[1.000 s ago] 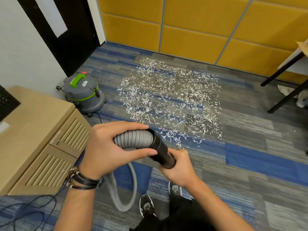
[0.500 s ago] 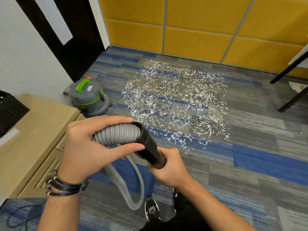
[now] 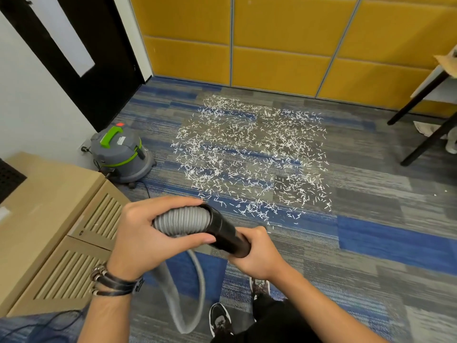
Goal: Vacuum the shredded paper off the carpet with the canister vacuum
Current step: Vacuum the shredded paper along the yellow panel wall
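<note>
Both hands [image 3: 146, 236] [image 3: 259, 256] still gripping hose [image 3: 183, 221], paper [image 3: 249, 154] unchanged

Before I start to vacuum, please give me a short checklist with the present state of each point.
1. Left hand grips the grey ribbed hose: ok.
2. Right hand grips the black tube: ok.
3. Tube end down at the shredded paper: not ok, held up in the hands.
4. Canister vacuum upright on the carpet: ok.
5. Vacuum switched on: cannot tell.

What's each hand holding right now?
Left hand: closed around the grey hose.
Right hand: closed around the black tube.
</note>
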`<act>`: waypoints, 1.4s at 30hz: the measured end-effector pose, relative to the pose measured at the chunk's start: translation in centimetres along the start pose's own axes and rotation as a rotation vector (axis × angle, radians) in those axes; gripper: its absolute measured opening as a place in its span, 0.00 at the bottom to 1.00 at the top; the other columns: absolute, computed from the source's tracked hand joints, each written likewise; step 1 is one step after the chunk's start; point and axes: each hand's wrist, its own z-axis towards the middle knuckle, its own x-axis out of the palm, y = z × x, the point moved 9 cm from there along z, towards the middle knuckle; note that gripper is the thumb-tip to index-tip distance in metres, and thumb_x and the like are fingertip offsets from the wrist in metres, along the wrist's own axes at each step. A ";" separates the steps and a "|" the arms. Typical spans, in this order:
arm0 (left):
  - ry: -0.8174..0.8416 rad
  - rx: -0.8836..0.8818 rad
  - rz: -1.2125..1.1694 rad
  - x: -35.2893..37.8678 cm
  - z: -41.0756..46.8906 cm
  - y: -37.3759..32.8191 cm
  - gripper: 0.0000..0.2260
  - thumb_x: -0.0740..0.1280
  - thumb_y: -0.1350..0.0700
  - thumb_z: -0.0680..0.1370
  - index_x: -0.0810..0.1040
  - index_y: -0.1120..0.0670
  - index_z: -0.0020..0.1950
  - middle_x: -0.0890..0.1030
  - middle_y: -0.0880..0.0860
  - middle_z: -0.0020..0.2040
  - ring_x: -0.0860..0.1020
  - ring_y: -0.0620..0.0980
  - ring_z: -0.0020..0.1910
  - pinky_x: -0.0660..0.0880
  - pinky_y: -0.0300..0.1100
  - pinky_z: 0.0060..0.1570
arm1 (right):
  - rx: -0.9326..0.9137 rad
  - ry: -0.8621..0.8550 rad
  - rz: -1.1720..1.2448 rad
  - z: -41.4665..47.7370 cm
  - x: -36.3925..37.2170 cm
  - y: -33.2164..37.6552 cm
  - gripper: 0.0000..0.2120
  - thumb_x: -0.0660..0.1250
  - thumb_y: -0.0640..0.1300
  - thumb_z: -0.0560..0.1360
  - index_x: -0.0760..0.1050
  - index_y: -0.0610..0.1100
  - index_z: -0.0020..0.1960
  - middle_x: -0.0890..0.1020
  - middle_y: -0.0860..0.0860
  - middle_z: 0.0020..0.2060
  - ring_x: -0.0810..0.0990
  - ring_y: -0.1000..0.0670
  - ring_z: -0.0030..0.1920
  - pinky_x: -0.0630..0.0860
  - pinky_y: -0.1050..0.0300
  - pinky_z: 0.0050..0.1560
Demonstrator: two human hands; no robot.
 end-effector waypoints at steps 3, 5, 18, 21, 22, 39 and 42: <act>-0.033 -0.014 0.007 0.2 0.0 0.1 0.22 0.81 0.38 0.65 0.85 0.45 0.55 0.86 0.37 0.51 0.85 0.37 0.50 0.75 0.29 0.55 | 0.010 -0.027 -0.042 -0.1 -0.9 -0.7 0.08 0.71 0.38 0.64 0.71 0.44 0.34 0.69 0.52 0.25 0.65 0.53 0.27 0.62 0.58 0.30; -0.047 0.001 0.025 0.4 0.1 -0.4 0.22 0.81 0.39 0.65 0.86 0.46 0.55 0.86 0.40 0.51 0.85 0.38 0.49 0.75 0.30 0.55 | 0.002 -0.030 -0.041 0.1 -1.2 -0.6 0.08 0.71 0.38 0.63 0.71 0.45 0.33 0.68 0.55 0.24 0.64 0.55 0.26 0.61 0.60 0.30; 0.016 0.027 0.002 0.6 1.9 -1.4 0.26 0.82 0.38 0.62 0.87 0.50 0.54 0.87 0.43 0.50 0.86 0.39 0.48 0.78 0.33 0.54 | -0.065 0.015 0.053 1.6 -0.7 0.3 0.09 0.71 0.35 0.63 0.72 0.44 0.35 0.69 0.54 0.25 0.64 0.58 0.28 0.61 0.62 0.31; 0.018 -0.008 -0.019 0.8 1.6 -0.5 0.25 0.82 0.37 0.62 0.87 0.49 0.54 0.87 0.43 0.50 0.86 0.39 0.49 0.79 0.34 0.54 | -0.051 0.037 0.008 1.2 -1.1 -0.4 0.08 0.71 0.36 0.63 0.72 0.42 0.35 0.68 0.56 0.25 0.64 0.56 0.27 0.61 0.59 0.30; 0.014 -0.017 -0.025 1.0 1.4 -0.4 0.25 0.82 0.37 0.62 0.87 0.48 0.54 0.87 0.42 0.51 0.86 0.39 0.49 0.78 0.33 0.54 | -0.052 0.045 -0.005 1.1 -1.2 -0.7 0.06 0.70 0.37 0.63 0.72 0.41 0.35 0.68 0.55 0.25 0.63 0.55 0.27 0.62 0.58 0.30; 0.030 -0.093 -0.084 1.9 0.7 0.1 0.24 0.83 0.39 0.61 0.86 0.42 0.54 0.87 0.36 0.51 0.85 0.38 0.49 0.76 0.29 0.53 | -0.044 0.088 0.028 1.8 -0.6 -1.0 0.12 0.72 0.33 0.63 0.69 0.44 0.34 0.67 0.56 0.24 0.63 0.56 0.27 0.60 0.61 0.30; 0.074 -0.102 -0.097 3.2 0.5 0.3 0.24 0.84 0.39 0.61 0.87 0.43 0.54 0.87 0.38 0.51 0.86 0.40 0.49 0.78 0.31 0.53 | -0.011 0.073 0.001 0.5 -1.6 -2.4 0.15 0.74 0.32 0.64 0.70 0.46 0.34 0.68 0.57 0.25 0.64 0.57 0.27 0.61 0.59 0.30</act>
